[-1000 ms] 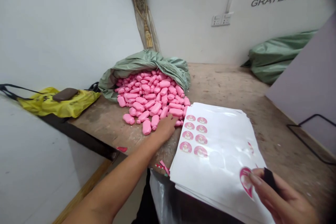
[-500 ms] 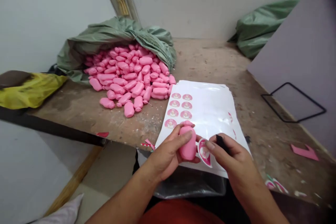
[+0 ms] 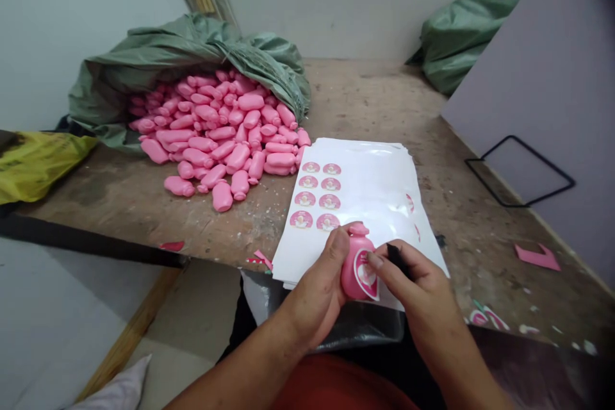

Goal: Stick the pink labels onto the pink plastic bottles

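Left hand (image 3: 319,295) grips a rounded pink plastic bottle (image 3: 350,274), seemingly for steadiness — right hand (image 3: 417,285) pinches a pink-and-white teardrop sticker (image 3: 366,275) over it.

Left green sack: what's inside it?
Pink bottles, heaped in the open mouth of the sack and spilling onto the table. Its deeper end can't be seen: the fabric and the front bottles cover it.

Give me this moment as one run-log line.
left hand: holds pink bottle | right hand: holds label against bottle | sticker sheets: on table | green sack: open
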Tool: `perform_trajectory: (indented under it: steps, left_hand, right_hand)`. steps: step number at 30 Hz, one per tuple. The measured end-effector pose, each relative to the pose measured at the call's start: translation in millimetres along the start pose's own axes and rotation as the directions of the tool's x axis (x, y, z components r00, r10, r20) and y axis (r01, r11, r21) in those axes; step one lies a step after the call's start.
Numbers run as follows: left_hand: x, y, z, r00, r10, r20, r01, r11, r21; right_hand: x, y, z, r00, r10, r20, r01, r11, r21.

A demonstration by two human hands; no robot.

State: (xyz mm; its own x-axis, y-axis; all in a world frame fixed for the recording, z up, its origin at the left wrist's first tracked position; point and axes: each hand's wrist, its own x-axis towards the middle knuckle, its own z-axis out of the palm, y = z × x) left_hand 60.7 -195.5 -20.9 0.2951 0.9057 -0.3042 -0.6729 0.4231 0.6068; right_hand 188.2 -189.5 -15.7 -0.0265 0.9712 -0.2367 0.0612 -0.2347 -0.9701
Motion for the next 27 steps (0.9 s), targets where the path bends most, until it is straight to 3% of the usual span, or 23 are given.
perform_trajectory:
  steps: [17,24,27]
  left_hand:
    - [1.4,-1.5,0.4,0.999,-0.007,0.039,0.005,0.999,0.050]
    - [1.0,-2.6,1.9,0.998,0.036,0.059,-0.038,0.999,0.021]
    - [0.5,-2.4,0.4,0.998,0.003,0.059,-0.004,0.999,0.032]
  right_hand:
    - [5.4,5.1,1.9,0.998,0.057,-0.007,-0.056,0.996,0.065]
    - [8.0,10.4,1.8,1.000,0.020,-0.008,-0.020,0.998,0.060]
    - [8.6,10.7,1.3,1.000,0.001,-0.016,0.000,0.999,0.045]
